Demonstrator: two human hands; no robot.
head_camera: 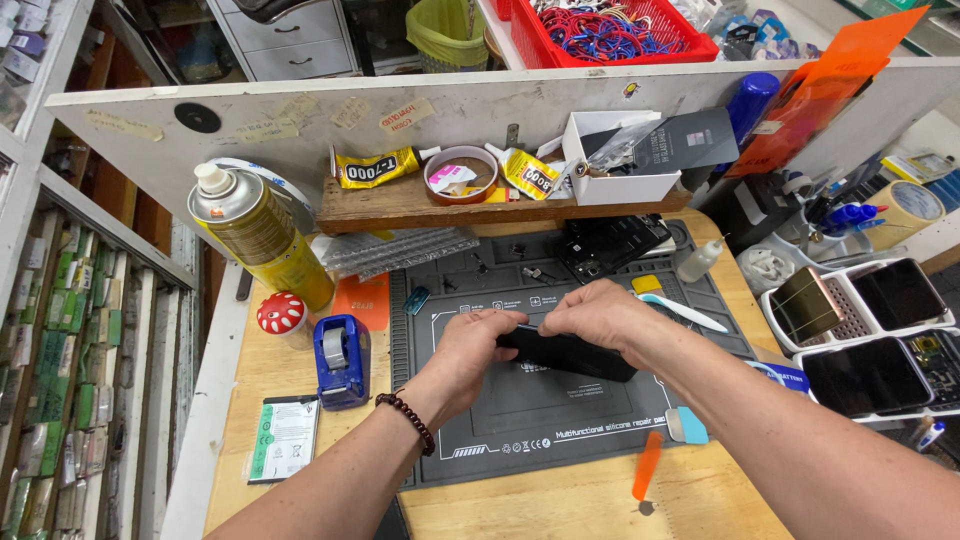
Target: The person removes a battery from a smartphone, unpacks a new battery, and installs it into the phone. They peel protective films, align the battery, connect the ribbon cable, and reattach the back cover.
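Observation:
A black smartphone (575,355) is held on edge just above a dark silicone repair mat (560,420). My left hand (478,345), with a dark bead bracelet at the wrist, grips the phone's left end, fingers curled over its top edge. My right hand (600,312) covers the upper right part of the phone, fingertips pinching along the top edge close to the left hand's fingers. Small screws and parts lie in the mat's upper trays (500,268).
A yellow spray can (262,235), a red mushroom-shaped object (281,313), a blue tape dispenser (341,360) and a phone battery (285,437) sit left of the mat. An orange pry tool (647,466) and white spudger (683,312) lie right. A tray of phones (865,330) stands far right.

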